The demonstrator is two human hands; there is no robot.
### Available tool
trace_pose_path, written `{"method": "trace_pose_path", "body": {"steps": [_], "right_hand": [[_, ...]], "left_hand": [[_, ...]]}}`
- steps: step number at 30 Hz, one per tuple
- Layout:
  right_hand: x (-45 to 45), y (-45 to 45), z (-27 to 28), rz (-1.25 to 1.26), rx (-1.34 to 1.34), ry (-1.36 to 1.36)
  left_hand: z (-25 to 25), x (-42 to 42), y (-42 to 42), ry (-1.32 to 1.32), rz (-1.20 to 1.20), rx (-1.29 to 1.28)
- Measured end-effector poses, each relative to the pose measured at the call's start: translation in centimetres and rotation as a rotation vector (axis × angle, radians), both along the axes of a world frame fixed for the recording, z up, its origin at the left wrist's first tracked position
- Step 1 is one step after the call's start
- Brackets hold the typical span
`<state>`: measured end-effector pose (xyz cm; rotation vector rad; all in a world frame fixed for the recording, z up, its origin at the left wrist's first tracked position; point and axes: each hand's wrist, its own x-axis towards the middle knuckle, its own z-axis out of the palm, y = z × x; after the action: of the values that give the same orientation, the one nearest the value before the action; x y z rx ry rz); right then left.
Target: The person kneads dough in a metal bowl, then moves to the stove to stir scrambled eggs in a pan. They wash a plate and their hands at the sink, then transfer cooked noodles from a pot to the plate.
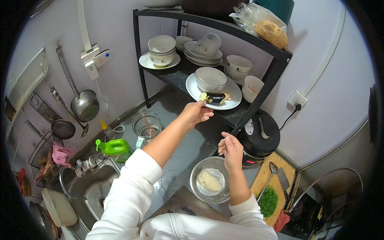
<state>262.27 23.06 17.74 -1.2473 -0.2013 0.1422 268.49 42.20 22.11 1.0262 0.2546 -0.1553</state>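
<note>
My left hand reaches to the near rim of a white plate on the black shelf; its thumb and fingertips are by that rim, and whether they grip it I cannot tell. The plate bears a white bowl and a piece of dark eggplant. My right hand, fingers partly curled and seemingly holding nothing, hovers over the right side of a metal bowl. Pale dough lies inside that bowl.
Stacked bowls and plates fill the black shelf. A black rice cooker stands at right, beside a cutting board with chopped greens, a spoon and a cleaver. At left are a glass pitcher, a green jug and the sink.
</note>
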Motion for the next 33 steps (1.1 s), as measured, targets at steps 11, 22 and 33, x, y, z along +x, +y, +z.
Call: {"method": "trace_pose_path", "body": {"steps": [11,22,33], "right_hand": [[1.0,-0.2,6.8,0.001,-0.06,-0.214],[0.8,10.5,7.5,0.448,-0.746,-0.274],[3.3,12.1,10.6,0.392,-0.591,-0.182]], "left_hand": [[1.1,-6.8,1.2,0.019,0.161,0.161],[-2.0,-24.2,4.7,0.116,0.238,0.117],[-5.1,-31.4,4.9,0.209,0.419,0.102]]}}
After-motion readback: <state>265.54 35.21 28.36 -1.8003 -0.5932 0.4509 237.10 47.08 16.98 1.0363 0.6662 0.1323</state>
